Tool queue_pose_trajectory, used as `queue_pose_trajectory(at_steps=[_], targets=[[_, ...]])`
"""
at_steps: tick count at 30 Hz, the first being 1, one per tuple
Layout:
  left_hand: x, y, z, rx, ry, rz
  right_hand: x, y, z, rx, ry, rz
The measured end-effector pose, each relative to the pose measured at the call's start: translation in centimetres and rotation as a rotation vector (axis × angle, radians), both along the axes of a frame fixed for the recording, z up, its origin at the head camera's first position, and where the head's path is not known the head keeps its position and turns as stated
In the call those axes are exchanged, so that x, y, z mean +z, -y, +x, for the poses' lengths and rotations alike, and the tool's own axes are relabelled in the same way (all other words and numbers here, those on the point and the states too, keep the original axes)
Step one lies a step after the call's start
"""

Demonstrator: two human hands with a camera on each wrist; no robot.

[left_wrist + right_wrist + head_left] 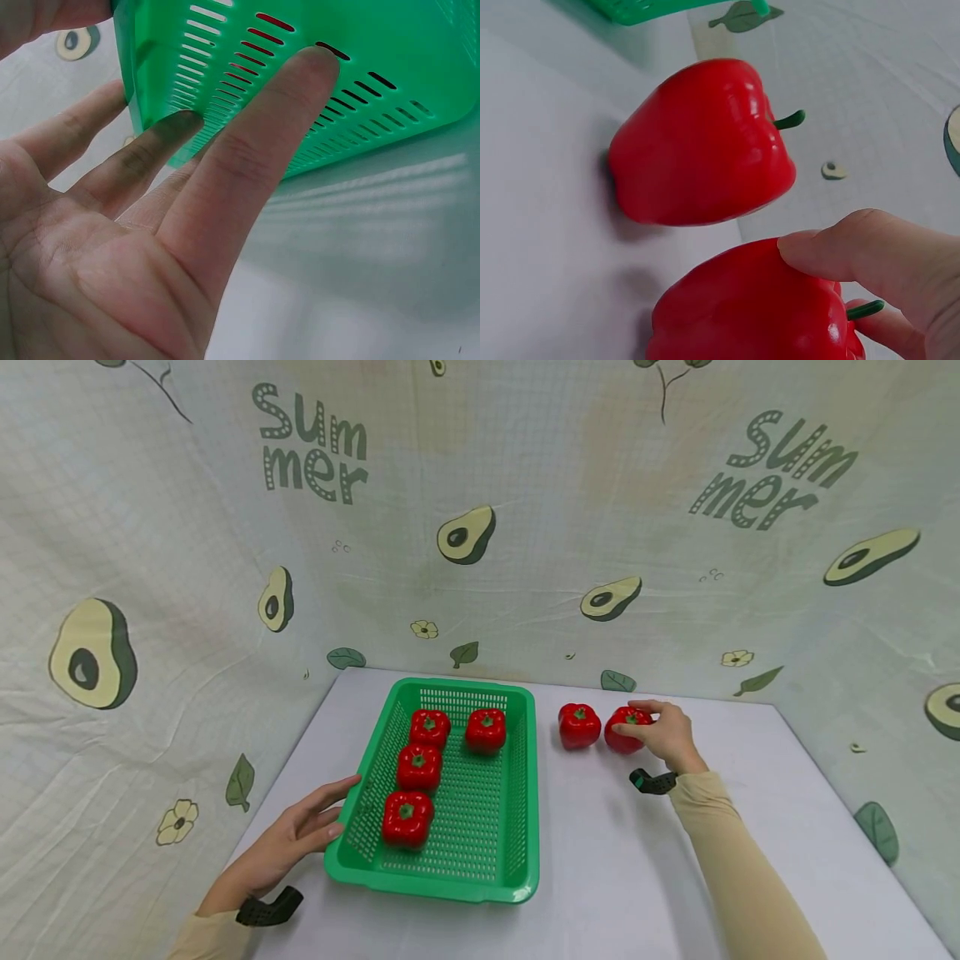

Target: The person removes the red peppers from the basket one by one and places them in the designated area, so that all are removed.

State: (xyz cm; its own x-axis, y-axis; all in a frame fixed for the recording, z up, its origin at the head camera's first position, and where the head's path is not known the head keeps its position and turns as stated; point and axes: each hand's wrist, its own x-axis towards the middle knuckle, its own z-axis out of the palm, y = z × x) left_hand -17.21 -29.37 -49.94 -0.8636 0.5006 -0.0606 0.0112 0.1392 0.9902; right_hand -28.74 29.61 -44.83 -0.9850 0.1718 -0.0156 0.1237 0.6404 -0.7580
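The worktop [592, 852] is a flat, pale surface with a smooth finish. Its far edge runs along the foot of a light cloth [525, 468] that encloses the rear and both sides. The cloth is printed with cut avocados [93, 653], leaves [618, 681], pale flowers [177, 822] and the green lettering "summer" [311, 443]; light creases cross it at the left.

A green perforated basket [450, 887] stands left of the worktop's centre, long sides running front to back. A column of three red peppers [419, 767] occupies its left side, and a fourth pepper [486, 732] sits at the far right. Light through the slots casts pale stripes beside the basket.

The left hand [292, 833] is at the basket's left wall, fingers extended and spread, a fingertip against the slotted side. The right hand [670, 737] pinches the outer pepper [621, 742], right of the basket, between thumb and fingers; contact between its base and the worktop cannot be confirmed. The inner pepper [579, 729] stands on the worktop, just left of the pinched one.
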Motion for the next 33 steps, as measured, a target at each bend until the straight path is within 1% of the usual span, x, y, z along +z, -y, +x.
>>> queue_pose_trajectory(at_steps=[5,13,22,28,33], targets=[[0.03,-0.08,0.05,0.012,0.004,-0.013,-0.37,-0.18,0.01,0.014,0.014,-0.002],[0.11,-0.12,0.03,0.011,-0.007,-0.015,-0.73,-0.31,-0.03,0.024,0.031,-0.01],[0.12,-0.14,0.0,0.014,-0.016,-0.021,-0.56,-0.32,-0.05,0.062,0.025,0.015],[0.12,-0.16,-0.09,0.013,-0.031,-0.024,-0.5,-0.29,-0.15,0.07,0.009,0.026],[0.14,-0.17,0.0,0.018,-0.031,-0.033,-0.64,-0.33,-0.14,0.072,0.007,0.021]])
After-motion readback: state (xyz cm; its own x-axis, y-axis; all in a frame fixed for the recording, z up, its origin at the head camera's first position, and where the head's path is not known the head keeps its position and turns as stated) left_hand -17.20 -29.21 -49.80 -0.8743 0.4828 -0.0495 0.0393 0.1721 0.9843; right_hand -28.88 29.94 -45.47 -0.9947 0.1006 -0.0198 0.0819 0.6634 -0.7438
